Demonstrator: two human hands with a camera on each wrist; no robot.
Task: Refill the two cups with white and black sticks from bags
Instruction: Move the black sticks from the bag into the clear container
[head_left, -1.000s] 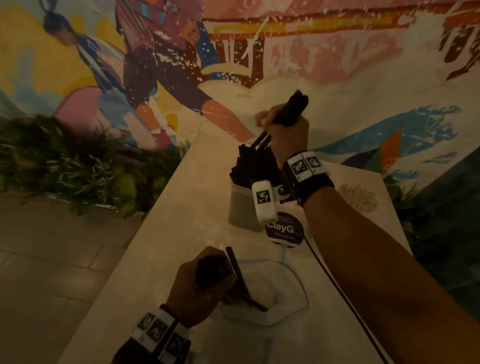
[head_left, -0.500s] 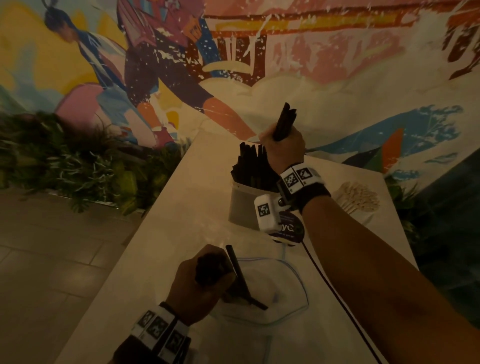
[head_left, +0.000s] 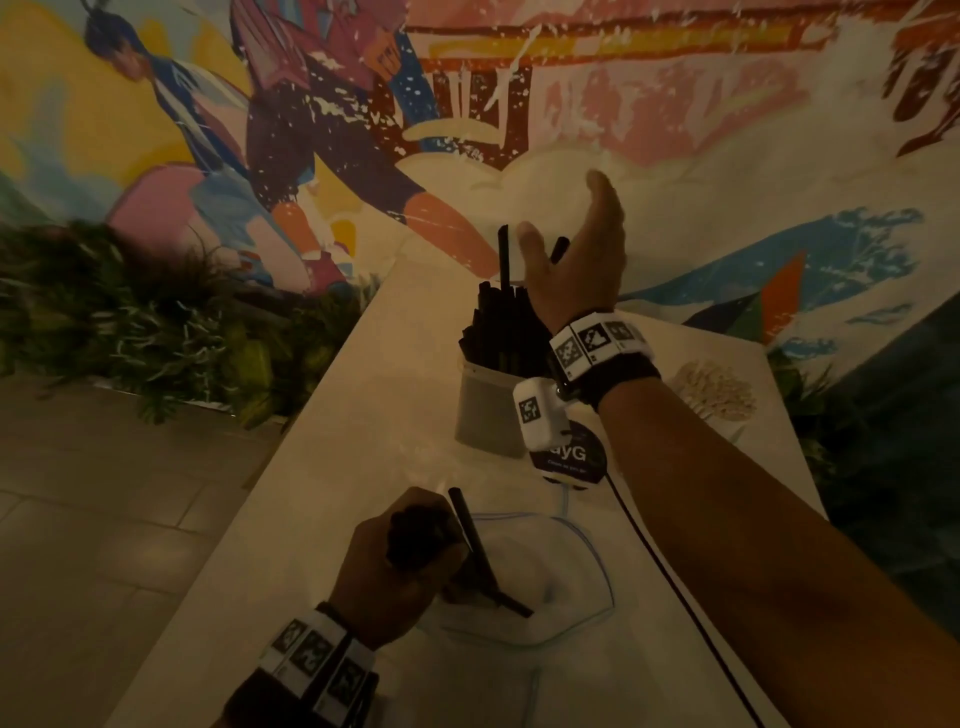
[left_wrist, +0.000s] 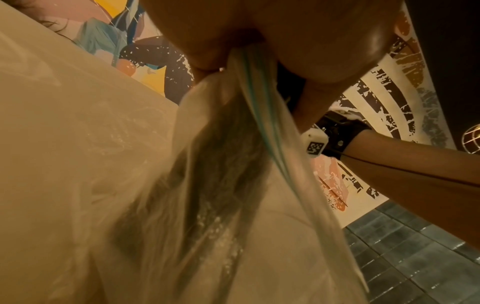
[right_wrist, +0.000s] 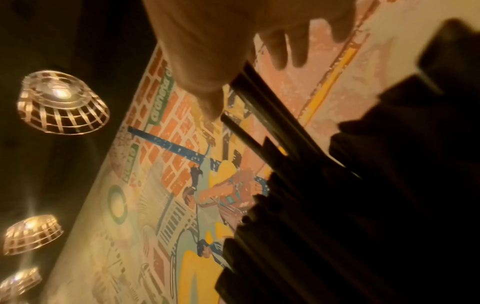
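In the head view, the right hand (head_left: 576, 260) is above the cup (head_left: 488, 410) of black sticks (head_left: 498, 332), at the far part of the counter (head_left: 322, 467). Its fingers are spread and straight and hold nothing. The sticks stand nearly upright, long axis vertical; one stick (head_left: 503, 254) is higher than the others. The left hand (head_left: 395, 561) is near, on the clear bag (head_left: 561, 587), with the fingers curled around the bag edge and some black sticks (head_left: 475, 545), which lean with their tops to the far left. A cup of white sticks (head_left: 717, 389) is at the far right.

In the left wrist view, the fingers (left_wrist: 324, 51) pinch the bunched bag (left_wrist: 233, 164); the sticks are not clear here.

In the right wrist view, the open fingers (right_wrist: 293, 47) are just beside the stick tops (right_wrist: 259, 107), which point up toward the wall.

I think the risk is this: the cup looks very full, so the tall stick may tip out, or the hand may knock the cup when it goes back.
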